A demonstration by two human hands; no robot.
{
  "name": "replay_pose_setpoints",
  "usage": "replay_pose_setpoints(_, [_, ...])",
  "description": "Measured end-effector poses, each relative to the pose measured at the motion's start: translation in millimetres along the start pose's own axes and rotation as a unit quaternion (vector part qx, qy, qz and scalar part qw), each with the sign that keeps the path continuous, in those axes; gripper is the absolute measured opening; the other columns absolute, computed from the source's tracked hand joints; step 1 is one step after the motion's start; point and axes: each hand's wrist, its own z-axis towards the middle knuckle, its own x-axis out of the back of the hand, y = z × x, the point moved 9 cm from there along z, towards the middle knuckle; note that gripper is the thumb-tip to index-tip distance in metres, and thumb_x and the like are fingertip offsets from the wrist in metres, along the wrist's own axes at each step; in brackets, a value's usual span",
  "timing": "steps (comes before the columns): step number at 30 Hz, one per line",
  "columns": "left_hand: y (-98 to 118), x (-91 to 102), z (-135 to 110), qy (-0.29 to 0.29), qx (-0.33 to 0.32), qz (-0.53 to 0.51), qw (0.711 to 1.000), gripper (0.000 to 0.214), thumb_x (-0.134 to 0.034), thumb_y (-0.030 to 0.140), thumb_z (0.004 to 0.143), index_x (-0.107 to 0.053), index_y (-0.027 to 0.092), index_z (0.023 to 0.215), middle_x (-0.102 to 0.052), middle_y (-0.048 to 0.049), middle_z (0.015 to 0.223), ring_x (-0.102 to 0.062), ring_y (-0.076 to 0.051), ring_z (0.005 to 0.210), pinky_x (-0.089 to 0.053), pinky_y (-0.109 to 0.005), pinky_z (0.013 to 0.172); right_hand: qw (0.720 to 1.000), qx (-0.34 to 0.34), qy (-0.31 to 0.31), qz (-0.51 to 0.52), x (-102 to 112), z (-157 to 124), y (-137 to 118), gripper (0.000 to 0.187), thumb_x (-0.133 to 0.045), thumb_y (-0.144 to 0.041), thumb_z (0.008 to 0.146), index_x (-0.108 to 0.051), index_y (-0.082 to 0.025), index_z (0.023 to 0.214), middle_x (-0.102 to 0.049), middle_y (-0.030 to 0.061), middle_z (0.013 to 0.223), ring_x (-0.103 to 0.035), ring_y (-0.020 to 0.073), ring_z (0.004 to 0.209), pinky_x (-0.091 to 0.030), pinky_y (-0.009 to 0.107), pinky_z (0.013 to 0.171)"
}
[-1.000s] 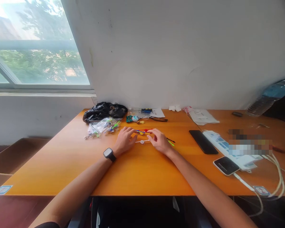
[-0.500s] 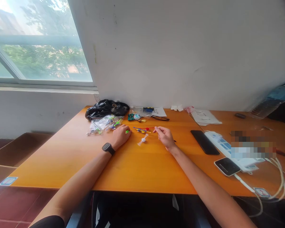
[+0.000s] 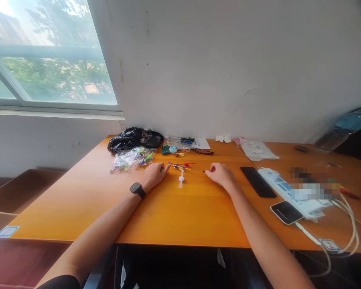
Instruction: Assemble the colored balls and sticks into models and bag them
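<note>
My left hand [image 3: 155, 173], with a black watch on the wrist, rests curled on the orange table [image 3: 174, 208]; a small green piece shows at its fingertips. My right hand [image 3: 220, 173] lies to the right, fingers curled and pinching a thin dark stick whose tip pokes out to the left. Between the hands lie a white propeller-like piece [image 3: 181, 178] and a few thin coloured sticks [image 3: 181, 165], red, blue and yellow, touched by neither hand.
Clear packets of coloured parts [image 3: 131, 158] and a black bag [image 3: 134, 138] lie at the back left. A black phone [image 3: 258, 181], a white power strip [image 3: 284, 188], a second phone [image 3: 286, 212] and cables sit to the right. Papers lie by the wall; a cardboard box [image 3: 15, 188] stands left of the table.
My hands have drawn apart: the right moved rightward away from the sticks, the left stayed near them. The white propeller piece has turned from lying crosswise to nearly upright.
</note>
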Motion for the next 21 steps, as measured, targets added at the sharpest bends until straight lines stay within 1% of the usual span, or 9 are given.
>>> replay_pose_setpoints(3, [5, 1.9, -2, 0.009, -0.001, -0.061, 0.998, 0.062, -0.051, 0.060, 0.104, -0.042, 0.022, 0.056, -0.050, -0.0047, 0.055, -0.042, -0.018, 0.054, -0.019, -0.035, 0.061, 0.999, 0.033, -0.036, -0.020, -10, -1, -4, 0.010, -0.069, -0.032, 0.092, -0.066, -0.023, 0.089, -0.076, 0.0054, 0.099, -0.065, 0.0212, 0.083, -0.032, 0.030, 0.062])
replay_pose_setpoints(6, [-4, 4.3, 1, 0.017, 0.053, -0.219, 0.974, 0.070, -0.053, 0.070, 0.099, -0.034, 0.023, 0.052, -0.041, -0.0031, 0.050, -0.034, -0.016, 0.051, -0.018, -0.035, 0.059, 0.997, 0.062, -0.028, -0.026, -16, -2, -9, 0.009, -0.060, -0.025, 0.102, -0.064, -0.021, 0.095, -0.074, 0.0076, 0.107, -0.066, 0.0210, 0.090, -0.034, 0.030, 0.065])
replay_pose_setpoints(8, [-19, 1.3, 3, 0.013, 0.132, -0.397, 0.908, 0.071, -0.049, 0.078, 0.096, -0.035, 0.024, 0.053, -0.041, -0.0032, 0.050, -0.034, -0.016, 0.050, -0.020, -0.033, 0.054, 0.997, 0.072, -0.014, -0.036, -19, -2, -13, 0.012, -0.054, -0.023, 0.106, -0.063, -0.020, 0.099, -0.073, 0.0095, 0.110, -0.067, 0.0219, 0.095, -0.035, 0.031, 0.067])
replay_pose_setpoints(10, [-28, -5.9, 3, -0.009, 0.199, -0.578, 0.791, 0.070, -0.045, 0.082, 0.096, -0.039, 0.024, 0.058, -0.042, -0.0023, 0.052, -0.033, -0.014, 0.047, -0.020, -0.030, 0.048, 0.996, 0.074, -0.010, -0.045, -21, -2, -16, 0.013, -0.050, -0.023, 0.109, -0.062, -0.020, 0.104, -0.073, 0.0107, 0.112, -0.067, 0.0230, 0.097, -0.035, 0.031, 0.069])
replay_pose_setpoints(12, [-28, -9.0, 2, -0.036, 0.231, -0.703, 0.672, 0.067, -0.046, 0.081, 0.098, -0.041, 0.023, 0.064, -0.042, -0.0001, 0.055, -0.031, -0.012, 0.045, -0.018, -0.027, 0.043, 0.996, 0.074, -0.009, -0.050, -23, -2, -18, 0.013, -0.048, -0.024, 0.110, -0.061, -0.020, 0.108, -0.073, 0.0113, 0.112, -0.068, 0.0239, 0.098, -0.035, 0.032, 0.070])
replay_pose_setpoints(14, [-27, -8.1, 1, -0.045, 0.248, -0.772, 0.584, 0.062, -0.046, 0.074, 0.101, -0.041, 0.022, 0.069, -0.042, 0.0018, 0.058, -0.030, -0.010, 0.043, -0.021, -0.024, 0.040, 0.996, 0.071, -0.009, -0.051, -24, -2, -19, 0.014, -0.047, -0.023, 0.111, -0.060, -0.019, 0.111, -0.073, 0.0118, 0.113, -0.068, 0.0247, 0.099, -0.036, 0.032, 0.071])
replay_pose_setpoints(17, [-31, -13.6, -5, -0.036, 0.299, -0.802, 0.516, 0.054, -0.043, 0.063, 0.107, -0.039, 0.022, 0.072, -0.049, -0.0013, 0.064, -0.040, -0.011, 0.047, -0.032, -0.021, 0.040, 0.996, 0.073, 0.011, -0.049, -20, -2, -21, 0.018, -0.043, -0.016, 0.111, -0.058, -0.019, 0.120, -0.073, 0.0125, 0.118, -0.069, 0.0258, 0.103, -0.037, 0.033, 0.073])
replay_pose_setpoints(19, [-34, -23.5, -9, -0.038, 0.344, -0.793, 0.501, 0.050, -0.043, 0.057, 0.108, -0.036, 0.022, 0.073, -0.055, -0.0048, 0.068, -0.047, -0.012, 0.051, -0.033, -0.019, 0.040, 0.996, 0.072, 0.031, -0.050, -13, -2, -20, 0.023, -0.041, -0.011, 0.109, -0.057, -0.018, 0.124, -0.073, 0.0133, 0.121, -0.069, 0.0261, 0.106, -0.037, 0.033, 0.074])
replay_pose_setpoints(21, [-37, -32.0, -10, -0.044, 0.366, -0.778, 0.508, 0.047, -0.050, 0.053, 0.106, -0.034, 0.023, 0.073, -0.054, -0.0046, 0.068, -0.045, -0.010, 0.049, -0.026, -0.016, 0.038, 0.997, 0.052, 0.035, -0.055, -7, -2, -15, 0.019, -0.044, -0.017, 0.109, -0.059, -0.018, 0.121, -0.073, 0.0143, 0.119, -0.069, 0.0274, 0.106, -0.038, 0.033, 0.073])
